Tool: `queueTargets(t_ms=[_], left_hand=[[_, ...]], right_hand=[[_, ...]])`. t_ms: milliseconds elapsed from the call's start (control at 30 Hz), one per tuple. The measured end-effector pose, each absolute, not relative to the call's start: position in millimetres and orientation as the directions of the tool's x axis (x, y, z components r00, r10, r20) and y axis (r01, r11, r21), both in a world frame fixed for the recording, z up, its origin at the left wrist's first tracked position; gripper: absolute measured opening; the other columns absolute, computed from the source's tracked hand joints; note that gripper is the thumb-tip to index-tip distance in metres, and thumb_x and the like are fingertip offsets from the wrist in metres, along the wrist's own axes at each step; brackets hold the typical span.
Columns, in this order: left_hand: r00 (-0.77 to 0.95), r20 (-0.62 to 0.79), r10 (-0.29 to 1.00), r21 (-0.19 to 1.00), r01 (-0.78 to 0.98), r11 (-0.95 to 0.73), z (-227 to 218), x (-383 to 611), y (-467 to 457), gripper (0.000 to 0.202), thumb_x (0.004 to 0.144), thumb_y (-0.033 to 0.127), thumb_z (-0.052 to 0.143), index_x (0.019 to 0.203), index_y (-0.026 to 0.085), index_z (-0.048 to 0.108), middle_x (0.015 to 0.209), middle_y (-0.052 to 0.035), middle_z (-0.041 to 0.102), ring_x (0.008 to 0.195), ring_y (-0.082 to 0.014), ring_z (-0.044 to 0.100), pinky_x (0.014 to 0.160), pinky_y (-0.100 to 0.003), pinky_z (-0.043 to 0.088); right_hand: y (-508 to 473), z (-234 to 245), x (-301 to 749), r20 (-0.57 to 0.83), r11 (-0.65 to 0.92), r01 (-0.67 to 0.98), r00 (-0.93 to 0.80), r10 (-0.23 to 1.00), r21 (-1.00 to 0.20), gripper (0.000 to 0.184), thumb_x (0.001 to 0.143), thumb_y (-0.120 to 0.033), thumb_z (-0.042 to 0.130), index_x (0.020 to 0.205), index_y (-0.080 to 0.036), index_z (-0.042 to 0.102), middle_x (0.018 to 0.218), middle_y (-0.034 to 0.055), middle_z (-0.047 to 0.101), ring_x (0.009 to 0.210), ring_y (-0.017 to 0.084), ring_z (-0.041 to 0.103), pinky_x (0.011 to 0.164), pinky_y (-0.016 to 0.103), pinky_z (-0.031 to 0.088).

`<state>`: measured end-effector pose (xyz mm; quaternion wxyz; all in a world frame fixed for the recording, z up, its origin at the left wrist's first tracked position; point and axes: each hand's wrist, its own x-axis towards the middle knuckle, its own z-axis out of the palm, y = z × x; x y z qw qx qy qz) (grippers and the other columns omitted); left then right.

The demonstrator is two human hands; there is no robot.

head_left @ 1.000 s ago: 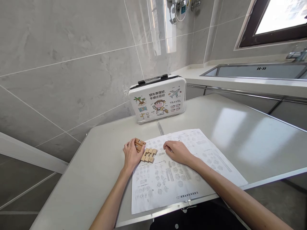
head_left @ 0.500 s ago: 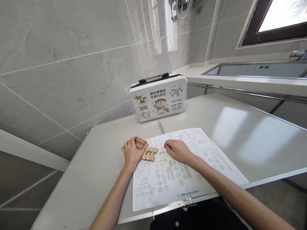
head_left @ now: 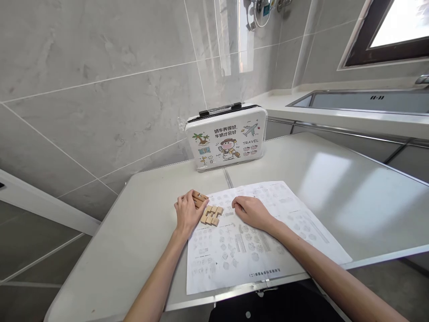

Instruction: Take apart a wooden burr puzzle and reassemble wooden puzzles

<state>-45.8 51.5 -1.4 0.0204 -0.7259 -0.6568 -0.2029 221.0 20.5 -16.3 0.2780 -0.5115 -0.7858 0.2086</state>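
Note:
My left hand is closed around the darker brown notched wooden pieces at the paper's upper left edge; its fingers hide part of them. Just right of its thumb, a group of lighter notched wooden blocks lies flat on the paper, set close together with gaps between some. My right hand rests on the printed paper sheet in a loose fist, apart from the blocks. Nothing shows between its fingers, whose undersides are hidden. The sheet carries rows of small puzzle-like drawings.
A white cartoon-printed case with a black handle stands upright at the back of the white table, before the grey tiled wall. To the far right are a counter and a sink. The table's front edge is close to my body.
The whole view has shifted slightly, so the scene sits a little farther right. Both hands, the wooden pieces and the paper keep nearly the same places relative to each other.

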Motion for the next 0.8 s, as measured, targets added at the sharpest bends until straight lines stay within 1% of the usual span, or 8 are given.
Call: queueTargets(t_ms=[267, 400, 467, 533, 567, 667, 733, 800], left_hand=[[0.015, 0.33, 0.944, 0.307, 0.944, -0.122, 10, -57, 55, 0.071, 0.089, 0.062, 0.066, 0.144, 0.017, 0.054, 0.129, -0.0166, 0.071, 0.129, -0.042, 0.053, 0.1, -0.056, 0.048], [0.009, 0.383, 0.924, 0.392, 0.904, -0.171, 25, -52, 51, 0.071, 0.09, 0.061, 0.067, 0.147, 0.022, 0.052, 0.133, -0.0136, 0.069, 0.132, -0.0375, 0.053, 0.101, -0.051, 0.051], [0.031, 0.407, 0.913, 0.435, 0.872, -0.223, 33, -40, 46, 0.073, 0.089, 0.061, 0.069, 0.15, 0.024, 0.049, 0.136, -0.0127, 0.066, 0.132, -0.0351, 0.055, 0.103, -0.049, 0.051], [0.095, 0.434, 0.896, 0.455, 0.835, -0.31, 40, -21, 41, 0.076, 0.088, 0.061, 0.072, 0.15, 0.025, 0.049, 0.138, -0.0133, 0.064, 0.129, -0.0334, 0.057, 0.104, -0.048, 0.052], [0.145, 0.452, 0.88, 0.45, 0.815, -0.366, 43, -10, 38, 0.077, 0.088, 0.06, 0.073, 0.151, 0.024, 0.048, 0.139, -0.0138, 0.063, 0.13, -0.0333, 0.057, 0.105, -0.048, 0.052], [0.349, 0.485, 0.802, 0.399, 0.728, -0.558, 46, 24, 32, 0.079, 0.087, 0.057, 0.076, 0.153, 0.026, 0.046, 0.141, -0.0144, 0.062, 0.133, -0.0361, 0.053, 0.106, -0.052, 0.052], [0.461, 0.496, 0.735, 0.367, 0.656, -0.659, 44, 44, 31, 0.081, 0.088, 0.054, 0.076, 0.156, 0.026, 0.042, 0.142, -0.0152, 0.062, 0.135, -0.0368, 0.051, 0.108, -0.054, 0.05], [0.514, 0.499, 0.697, 0.36, 0.609, -0.707, 38, 59, 32, 0.086, 0.087, 0.053, 0.078, 0.158, 0.026, 0.038, 0.142, -0.016, 0.061, 0.135, -0.0375, 0.051, 0.109, -0.056, 0.049]], right_hand=[[20, -14, 221, 0.231, 0.396, 0.67, -0.325, 0.917, -0.629, 0.022, 0.095, -0.011, 0.048, 0.091, -0.021, 0.068, 0.092, 0.0025, 0.076, 0.079, 0.018, 0.066, 0.07, 0.028, 0.04], [23, -11, 220, 0.217, 0.353, 0.607, -0.287, 0.933, -0.712, 0.02, 0.095, -0.015, 0.05, 0.089, -0.021, 0.068, 0.087, 0.0022, 0.073, 0.077, 0.018, 0.064, 0.071, 0.029, 0.042], [26, -9, 221, 0.185, 0.281, 0.452, -0.246, 0.952, -0.846, 0.017, 0.098, -0.023, 0.052, 0.092, -0.021, 0.068, 0.082, 0.0016, 0.071, 0.073, 0.018, 0.062, 0.07, 0.03, 0.044], [31, -6, 222, 0.096, 0.133, 0.139, -0.247, 0.964, -0.981, 0.022, 0.101, -0.039, 0.054, 0.102, -0.021, 0.067, 0.085, 0.0028, 0.071, 0.07, 0.017, 0.062, 0.067, 0.03, 0.048], [32, -5, 224, 0.04, 0.028, -0.047, -0.282, 0.959, -0.999, 0.031, 0.102, -0.048, 0.053, 0.108, -0.02, 0.066, 0.089, 0.0045, 0.071, 0.071, 0.018, 0.063, 0.067, 0.031, 0.051], [34, 0, 228, -0.053, -0.278, -0.423, -0.471, 0.881, -0.862, 0.057, 0.103, -0.068, 0.043, 0.12, -0.018, 0.064, 0.104, 0.0112, 0.073, 0.087, 0.022, 0.071, 0.077, 0.036, 0.059], [33, 2, 231, -0.067, -0.394, -0.51, -0.544, 0.836, -0.764, 0.062, 0.104, -0.071, 0.038, 0.119, -0.017, 0.066, 0.108, 0.0128, 0.074, 0.1, 0.024, 0.072, 0.088, 0.039, 0.06], [32, 2, 232, -0.089, -0.432, -0.566, -0.532, 0.842, -0.702, 0.054, 0.105, -0.066, 0.043, 0.117, -0.019, 0.068, 0.112, 0.0109, 0.074, 0.106, 0.023, 0.072, 0.094, 0.037, 0.059]])
